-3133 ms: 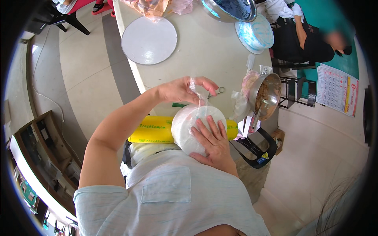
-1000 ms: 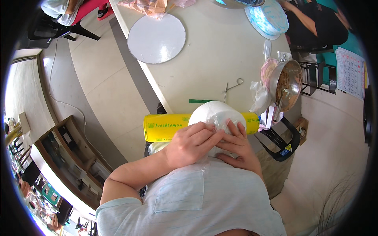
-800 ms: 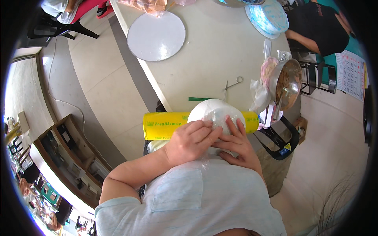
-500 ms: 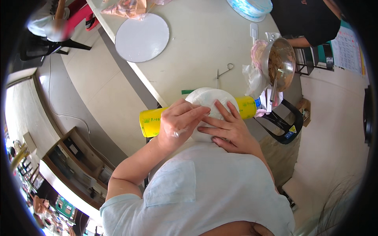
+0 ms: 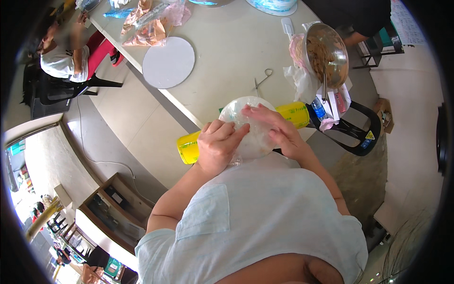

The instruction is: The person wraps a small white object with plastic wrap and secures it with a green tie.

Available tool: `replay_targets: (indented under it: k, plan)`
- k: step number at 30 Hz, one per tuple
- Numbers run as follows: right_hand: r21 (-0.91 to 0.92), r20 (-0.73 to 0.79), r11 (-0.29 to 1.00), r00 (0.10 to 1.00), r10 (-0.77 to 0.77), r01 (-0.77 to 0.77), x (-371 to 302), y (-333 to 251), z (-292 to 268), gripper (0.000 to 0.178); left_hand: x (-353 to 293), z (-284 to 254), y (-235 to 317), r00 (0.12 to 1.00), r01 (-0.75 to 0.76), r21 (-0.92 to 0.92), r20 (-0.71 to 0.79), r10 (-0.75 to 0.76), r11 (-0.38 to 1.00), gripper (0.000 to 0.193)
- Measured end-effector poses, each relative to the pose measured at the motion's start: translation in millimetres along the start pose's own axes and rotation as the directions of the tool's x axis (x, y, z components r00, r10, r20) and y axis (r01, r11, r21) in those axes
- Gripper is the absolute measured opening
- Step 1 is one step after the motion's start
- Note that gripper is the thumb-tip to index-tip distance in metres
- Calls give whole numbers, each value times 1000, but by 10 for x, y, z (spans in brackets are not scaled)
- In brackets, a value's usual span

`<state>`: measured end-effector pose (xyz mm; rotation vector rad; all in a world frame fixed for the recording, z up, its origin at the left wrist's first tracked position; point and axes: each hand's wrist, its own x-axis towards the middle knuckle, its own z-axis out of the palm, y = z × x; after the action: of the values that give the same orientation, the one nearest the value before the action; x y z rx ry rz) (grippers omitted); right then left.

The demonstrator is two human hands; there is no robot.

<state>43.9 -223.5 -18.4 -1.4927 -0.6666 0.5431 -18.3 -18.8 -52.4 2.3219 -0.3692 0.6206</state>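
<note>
Your white round block [image 5: 255, 139], sheathed in clear film, sits in front of the middle of the yellow roll [image 5: 293, 115], hiding that stretch so only the roll's two ends show. The block's flat round face turns up toward you; its outline is nearly circular, with no clear long axis. The roll's long axis runs from left to right at a slant: its left end points left and lies closer to you, and its right end points right and farther away. Whether block and roll touch, you cannot tell from here.

Your left hand [image 5: 217, 144] is in front of the roll's left half, at the block's left edge, with its fingers curled in; whether they pinch any film is not clear. A loose bit of clear film shows just below it. Your right hand [image 5: 279, 128] is in front of the roll's right half, its fingers spread loosely over the block's face, gripping nothing; contact is hard to judge.

Beyond the roll, on the table [image 5: 222, 52], you have scissors [image 5: 263, 79] near it and a pale round board [image 5: 169, 62] farther off to the left. Past the roll's right end stands a steel mixing bowl [image 5: 338, 42] holding brown mixture.
</note>
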Motion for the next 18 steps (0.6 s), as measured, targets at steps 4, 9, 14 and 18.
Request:
replay_targets:
  k: [4,9,14,18]
  plan:
    - [-96,75,995,997,5,2,-5,67,-17,55,0,-27,59,999,-36,65,36,34,997,34]
    - [-392,105,916,993,-47,85,35,97,-5,59,0,-111,200,912,403,-279,43,-408,872,28]
    - [-562,76,816,991,-108,132,-14,140,45,68,-192,-269,104,824,557,-299,78,-562,775,24]
    - [-559,49,816,989,-141,144,-78,158,69,65,-227,-362,105,918,370,-254,-49,-394,894,20]
